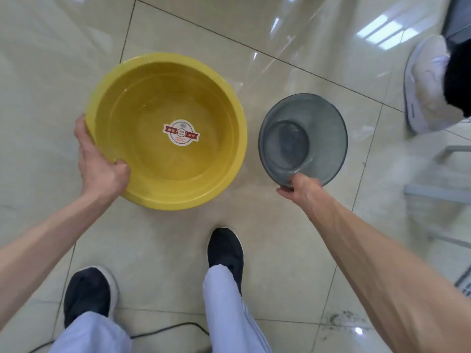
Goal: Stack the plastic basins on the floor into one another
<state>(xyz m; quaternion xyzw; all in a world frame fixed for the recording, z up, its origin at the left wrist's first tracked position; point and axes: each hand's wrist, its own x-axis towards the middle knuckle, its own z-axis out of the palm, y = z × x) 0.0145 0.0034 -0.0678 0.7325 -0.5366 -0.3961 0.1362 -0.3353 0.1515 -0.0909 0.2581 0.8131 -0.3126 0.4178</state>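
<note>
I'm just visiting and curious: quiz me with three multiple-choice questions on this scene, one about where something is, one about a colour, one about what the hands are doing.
1. Where does the sticker sit?
A. on the floor
B. inside the yellow basin, on its bottom
C. inside the grey basin

2. What colour is the smaller basin?
A. see-through grey
B. red
C. white

3. What are the hands doing?
A. both hang free
B. both hold one basin
C. each grips the rim of its own basin

Answers:
1 B, the round label lies at the middle of the yellow basin's bottom.
2 A, the floor shows through its grey wall.
3 C, the left hand holds the yellow rim and the right hand the grey rim.
</note>
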